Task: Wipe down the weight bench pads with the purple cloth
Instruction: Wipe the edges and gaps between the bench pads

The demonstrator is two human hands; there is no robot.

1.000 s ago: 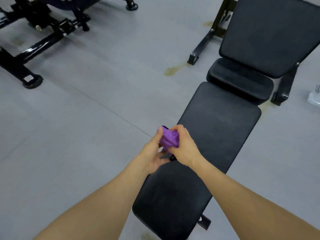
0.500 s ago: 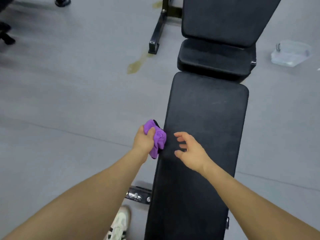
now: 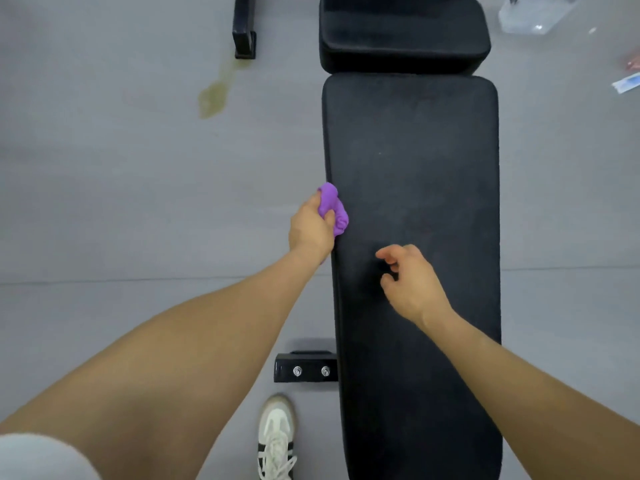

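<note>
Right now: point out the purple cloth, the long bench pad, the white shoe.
purple cloth (image 3: 334, 207), head view, on the bunched fabric above the thumb.
long bench pad (image 3: 415, 161), head view, on its bare top.
white shoe (image 3: 277, 434), head view, on the laces.

Purple cloth (image 3: 333, 209) bunched — at long black pad's (image 3: 412, 209) left edge.

- A yellowish stain (image 3: 213, 100) marked the grey floor (image 3: 104, 185) at far left.
- A white sneaker (image 3: 277, 438) with black stripes stood near.
- A clear plastic container (image 3: 530, 13) sat at far right.
</note>
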